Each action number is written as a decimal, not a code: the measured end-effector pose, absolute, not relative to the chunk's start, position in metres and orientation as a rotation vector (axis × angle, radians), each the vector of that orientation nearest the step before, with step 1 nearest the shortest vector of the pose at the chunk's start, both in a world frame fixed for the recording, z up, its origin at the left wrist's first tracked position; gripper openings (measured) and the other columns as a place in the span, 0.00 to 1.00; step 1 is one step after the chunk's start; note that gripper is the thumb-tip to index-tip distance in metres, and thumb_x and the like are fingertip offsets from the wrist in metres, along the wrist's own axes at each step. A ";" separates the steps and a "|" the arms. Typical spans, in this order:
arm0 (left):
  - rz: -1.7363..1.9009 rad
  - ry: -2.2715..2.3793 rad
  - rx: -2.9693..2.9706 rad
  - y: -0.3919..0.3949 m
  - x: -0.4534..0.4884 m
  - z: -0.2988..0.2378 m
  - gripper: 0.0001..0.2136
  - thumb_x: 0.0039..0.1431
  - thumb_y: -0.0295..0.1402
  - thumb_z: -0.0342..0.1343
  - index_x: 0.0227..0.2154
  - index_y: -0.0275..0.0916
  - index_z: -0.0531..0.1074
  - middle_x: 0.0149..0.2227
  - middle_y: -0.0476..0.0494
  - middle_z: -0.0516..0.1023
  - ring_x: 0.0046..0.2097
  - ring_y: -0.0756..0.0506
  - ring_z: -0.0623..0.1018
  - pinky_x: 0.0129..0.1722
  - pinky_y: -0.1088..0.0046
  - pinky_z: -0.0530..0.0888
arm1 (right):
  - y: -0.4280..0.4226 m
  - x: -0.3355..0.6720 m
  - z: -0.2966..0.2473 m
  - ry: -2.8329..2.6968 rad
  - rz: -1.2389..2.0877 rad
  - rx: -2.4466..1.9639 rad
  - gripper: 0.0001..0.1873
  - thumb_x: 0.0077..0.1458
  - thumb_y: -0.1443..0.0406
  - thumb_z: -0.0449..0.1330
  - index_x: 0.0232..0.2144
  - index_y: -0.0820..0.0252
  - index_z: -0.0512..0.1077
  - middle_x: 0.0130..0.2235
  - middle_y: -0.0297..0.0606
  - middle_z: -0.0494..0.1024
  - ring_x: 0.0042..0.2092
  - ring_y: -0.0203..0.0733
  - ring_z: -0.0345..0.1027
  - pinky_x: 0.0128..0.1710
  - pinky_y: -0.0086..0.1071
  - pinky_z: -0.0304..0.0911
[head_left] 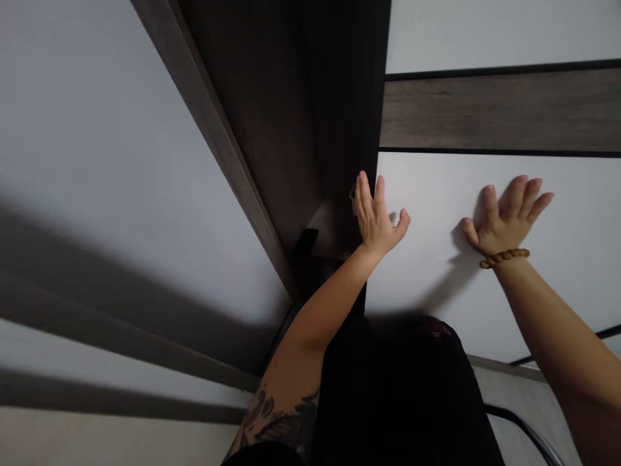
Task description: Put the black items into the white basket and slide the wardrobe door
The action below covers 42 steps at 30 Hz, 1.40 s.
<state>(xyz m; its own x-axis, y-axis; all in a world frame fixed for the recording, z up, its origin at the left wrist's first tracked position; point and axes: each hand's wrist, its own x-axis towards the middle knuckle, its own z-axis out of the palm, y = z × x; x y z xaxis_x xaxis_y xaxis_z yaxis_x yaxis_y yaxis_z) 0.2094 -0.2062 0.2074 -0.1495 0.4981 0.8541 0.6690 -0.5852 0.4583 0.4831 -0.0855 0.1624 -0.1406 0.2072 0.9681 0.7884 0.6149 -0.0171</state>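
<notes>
A white door panel [427, 259] with a wood-grain band [499, 111] and thin black strips stands in front of me, beside a dark opening. My left hand [376, 220] is at the panel's left edge, its fingers stretched upward and its thumb apart. It holds nothing; whether the palm presses the edge cannot be made out. Farther right, my right hand [509, 217] lies spread against the white surface and casts a shadow. A brown braided bracelet [504, 258] circles that wrist. Just behind my left fingertips is a small pale object [353, 199], mostly hidden.
The dark cabinet interior [272, 84] opens between the door and a grey-white wall or panel [97, 129] with a wood-look edge strip [218, 123]. A curved metal tube [526, 427] shows at the lower right, above the pale floor [514, 388].
</notes>
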 end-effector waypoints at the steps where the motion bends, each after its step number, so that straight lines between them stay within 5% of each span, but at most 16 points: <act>1: -1.908 -1.351 -1.925 -0.204 0.208 0.198 0.44 0.69 0.54 0.54 0.77 0.49 0.36 0.80 0.42 0.29 0.79 0.31 0.35 0.77 0.41 0.38 | -0.084 0.487 0.162 -1.662 -0.648 -0.827 0.52 0.47 0.40 0.65 0.72 0.40 0.62 0.77 0.45 0.50 0.73 0.88 0.43 0.67 0.80 0.32; 5: -2.175 -1.319 -1.974 -0.193 0.207 0.169 0.42 0.71 0.56 0.48 0.77 0.50 0.34 0.80 0.39 0.39 0.79 0.36 0.42 0.78 0.47 0.41 | -0.082 0.511 0.167 -1.649 -0.612 -0.953 0.51 0.40 0.37 0.64 0.66 0.44 0.71 0.76 0.49 0.54 0.74 0.86 0.42 0.68 0.76 0.32; 11: -2.323 -1.099 -2.206 -0.178 0.192 0.174 0.28 0.75 0.53 0.41 0.72 0.52 0.60 0.73 0.42 0.65 0.75 0.39 0.61 0.76 0.50 0.55 | -0.106 0.530 0.181 -1.613 -0.696 -0.946 0.53 0.35 0.43 0.65 0.66 0.49 0.70 0.76 0.53 0.53 0.74 0.83 0.43 0.69 0.73 0.35; 16: -2.194 -0.899 -2.540 -0.163 0.166 0.175 0.24 0.75 0.45 0.44 0.68 0.47 0.68 0.70 0.41 0.70 0.72 0.39 0.67 0.72 0.52 0.64 | -0.141 0.438 0.187 -1.715 -0.876 -0.709 0.52 0.48 0.43 0.61 0.73 0.47 0.57 0.77 0.50 0.46 0.74 0.76 0.46 0.67 0.73 0.49; 22: -1.900 -1.304 -2.457 -0.131 0.097 0.106 0.21 0.67 0.28 0.50 0.60 0.44 0.75 0.64 0.41 0.75 0.65 0.42 0.73 0.69 0.56 0.68 | -0.107 0.325 0.163 -1.740 -0.873 -1.043 0.56 0.57 0.40 0.55 0.77 0.56 0.40 0.78 0.57 0.33 0.77 0.78 0.32 0.66 0.77 0.46; 25: -1.691 -1.728 -2.326 -0.111 0.059 0.069 0.22 0.60 0.23 0.54 0.56 0.43 0.77 0.62 0.39 0.75 0.64 0.40 0.74 0.69 0.55 0.68 | -0.088 0.327 0.156 -1.670 -0.923 -1.077 0.57 0.56 0.38 0.55 0.77 0.59 0.44 0.78 0.59 0.32 0.76 0.84 0.32 0.64 0.81 0.43; 30: -1.167 -2.149 -2.171 -0.082 0.013 0.030 0.20 0.58 0.25 0.58 0.54 0.39 0.79 0.63 0.34 0.74 0.65 0.36 0.73 0.68 0.54 0.68 | -0.088 0.353 0.155 -1.662 -0.903 -1.199 0.51 0.58 0.41 0.54 0.77 0.48 0.46 0.79 0.49 0.32 0.76 0.80 0.31 0.63 0.80 0.46; 33: -0.911 -2.254 -2.089 -0.065 -0.005 0.018 0.22 0.60 0.29 0.59 0.57 0.40 0.77 0.67 0.33 0.71 0.68 0.34 0.70 0.68 0.52 0.68 | -0.087 0.364 0.153 -1.632 -0.865 -1.222 0.50 0.61 0.42 0.53 0.78 0.48 0.43 0.79 0.49 0.34 0.77 0.76 0.31 0.64 0.78 0.47; 42: -0.468 -2.403 -1.982 -0.018 -0.041 -0.018 0.34 0.66 0.46 0.53 0.71 0.35 0.63 0.77 0.27 0.51 0.77 0.28 0.51 0.74 0.41 0.52 | -0.044 0.400 0.135 -1.488 -0.840 -1.283 0.51 0.61 0.32 0.34 0.78 0.44 0.36 0.79 0.28 0.26 0.77 0.73 0.27 0.63 0.80 0.42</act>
<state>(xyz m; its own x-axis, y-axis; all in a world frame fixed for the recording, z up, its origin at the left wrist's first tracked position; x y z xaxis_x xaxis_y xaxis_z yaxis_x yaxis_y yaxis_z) -0.0408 -0.0181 -0.0178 -0.2082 0.9612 0.1808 0.9588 0.1640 0.2321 0.3996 -0.0437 0.1350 0.0174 0.3108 0.9503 0.9742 0.2086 -0.0861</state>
